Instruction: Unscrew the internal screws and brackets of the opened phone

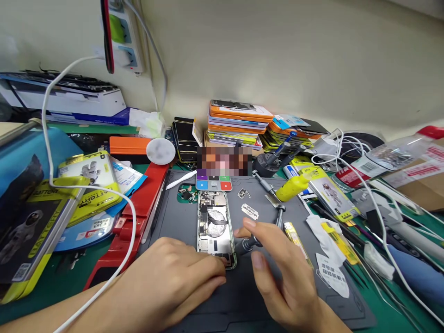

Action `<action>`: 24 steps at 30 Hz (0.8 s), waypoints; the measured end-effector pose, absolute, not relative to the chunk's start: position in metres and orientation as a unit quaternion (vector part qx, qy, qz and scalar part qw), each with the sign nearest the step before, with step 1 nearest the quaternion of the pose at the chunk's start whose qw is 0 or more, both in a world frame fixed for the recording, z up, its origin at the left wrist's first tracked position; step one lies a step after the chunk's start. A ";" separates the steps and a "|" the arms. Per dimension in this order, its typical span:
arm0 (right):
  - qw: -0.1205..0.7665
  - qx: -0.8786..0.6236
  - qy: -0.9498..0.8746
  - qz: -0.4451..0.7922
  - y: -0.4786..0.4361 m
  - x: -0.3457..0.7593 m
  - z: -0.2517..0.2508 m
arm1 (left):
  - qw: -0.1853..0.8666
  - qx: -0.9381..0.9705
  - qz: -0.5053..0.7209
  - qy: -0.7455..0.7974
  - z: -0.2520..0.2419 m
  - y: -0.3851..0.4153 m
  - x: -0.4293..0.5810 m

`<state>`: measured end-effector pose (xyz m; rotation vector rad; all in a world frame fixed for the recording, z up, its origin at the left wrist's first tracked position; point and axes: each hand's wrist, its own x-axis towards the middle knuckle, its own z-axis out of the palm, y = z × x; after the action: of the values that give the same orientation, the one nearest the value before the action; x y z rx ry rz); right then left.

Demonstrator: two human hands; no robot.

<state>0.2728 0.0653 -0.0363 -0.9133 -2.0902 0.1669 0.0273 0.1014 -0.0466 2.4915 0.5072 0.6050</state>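
Observation:
An opened smartphone (215, 219), its circuit boards and round charging coil exposed, lies on the grey work mat (239, 300). My left hand (180, 277) is closed over the phone's lower end, its curled fingertips touching the lower edge; anything pinched there is hidden. At the phone's lower right is my right hand (284, 268), thumb and index finger apart. A dark screwdriver (247, 245) sits blurred among its fingers, the grip partly hidden. Beyond that hand stands another screwdriver (280, 215), and a yellow-wrapped battery (294, 238) lies to its right.
A razor blade (249, 212) and small metal parts (244, 193) lie right of the phone. Behind are a screwdriver holder (270, 163) and a yellow bottle (293, 187). Red clamp (130, 226) and battery packs (90, 175) crowd the left. A white cable (133, 222) crosses above my left forearm.

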 end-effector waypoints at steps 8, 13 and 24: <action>0.421 -0.410 -0.807 0.053 0.055 0.275 -0.055 | 0.515 0.765 0.209 0.325 -0.041 0.114 0.027; 0.547 -0.421 -0.681 0.245 0.053 0.266 -0.048 | 0.650 0.615 0.164 0.414 -0.030 0.124 0.031; 0.554 -0.399 -0.607 0.407 0.055 0.261 -0.047 | 0.704 0.587 0.136 0.375 -0.030 0.134 0.032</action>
<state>0.2615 0.0548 -0.0470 -0.9441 -1.4337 0.9620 0.0316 0.1341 -0.0297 1.3057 0.8343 0.3020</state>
